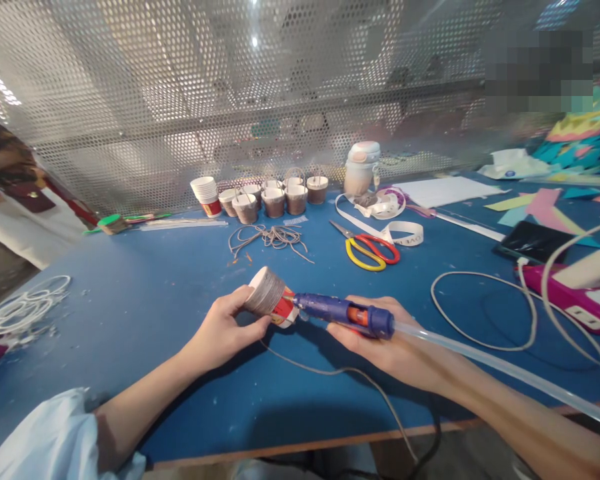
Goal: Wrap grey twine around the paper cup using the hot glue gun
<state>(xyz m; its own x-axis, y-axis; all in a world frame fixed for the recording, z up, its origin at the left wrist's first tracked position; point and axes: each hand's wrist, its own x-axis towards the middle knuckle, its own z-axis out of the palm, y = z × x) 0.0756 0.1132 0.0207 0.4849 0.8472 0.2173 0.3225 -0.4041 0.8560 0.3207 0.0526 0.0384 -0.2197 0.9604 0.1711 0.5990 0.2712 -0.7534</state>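
Left hand held red-white paper cup wound with grey string, bottom toward four o'clock. Right hand held dark-blue glue gun, nose toward nine o'clock, by cup.

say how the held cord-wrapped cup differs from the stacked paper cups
The tapered paper cup with grey cord tilts in the left hand; the stacked white and red paper cups stand upright. Cord covers much of the held cup; the stacked cups show none. Both show red and white.
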